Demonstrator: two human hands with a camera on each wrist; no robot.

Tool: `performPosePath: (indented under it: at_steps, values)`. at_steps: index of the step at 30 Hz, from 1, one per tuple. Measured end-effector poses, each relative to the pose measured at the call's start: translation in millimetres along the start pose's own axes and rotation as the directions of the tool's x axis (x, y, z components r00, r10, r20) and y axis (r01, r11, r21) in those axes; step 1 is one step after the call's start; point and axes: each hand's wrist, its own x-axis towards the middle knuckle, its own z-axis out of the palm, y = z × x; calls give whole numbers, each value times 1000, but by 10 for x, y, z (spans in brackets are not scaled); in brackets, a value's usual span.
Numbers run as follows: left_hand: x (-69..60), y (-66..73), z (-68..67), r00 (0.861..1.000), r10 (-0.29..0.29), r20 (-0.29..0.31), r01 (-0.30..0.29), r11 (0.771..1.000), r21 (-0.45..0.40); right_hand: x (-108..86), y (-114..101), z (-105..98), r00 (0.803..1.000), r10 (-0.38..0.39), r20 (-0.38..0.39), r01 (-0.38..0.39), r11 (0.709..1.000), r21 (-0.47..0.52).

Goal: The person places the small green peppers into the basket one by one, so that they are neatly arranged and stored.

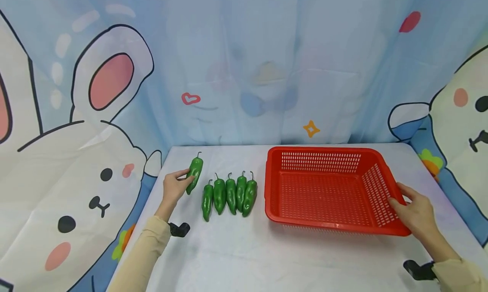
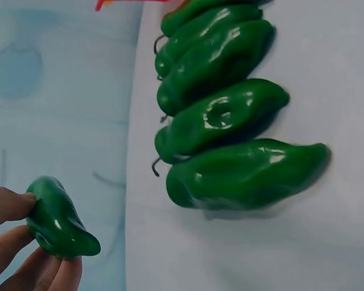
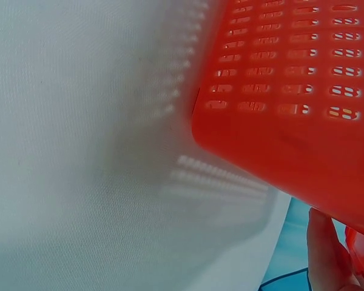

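Observation:
My left hand (image 1: pixel 177 186) pinches a green chili pepper (image 1: pixel 195 173) between thumb and fingers, its stem pointing away from me. In the left wrist view the same pepper (image 2: pixel 59 219) is held apart from the others. Several more green chili peppers (image 1: pixel 231 194) lie side by side in a row on the white table, just right of that hand. A red plastic basket (image 1: pixel 320 227) with slotted walls is further right, with nothing inside. My right hand (image 1: pixel 416 209) grips its right rim, thumb over the inner side; the right wrist view shows the basket wall (image 3: pixel 279 139) over its shadow.
A white cloth covers the table (image 1: pixel 244 258). Behind it hangs a light blue curtain (image 1: pixel 244 63) with cartoon rabbits, which also runs along both sides. Black straps with small mounts (image 1: pixel 179 229) are on both wrists.

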Motion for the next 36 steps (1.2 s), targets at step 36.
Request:
performPosePath:
  at_steps: [36]
  values:
    - [-281, 886, 883, 966, 52, 255, 61, 906, -418, -72, -47, 25, 999, -15, -43, 16, 999, 32]
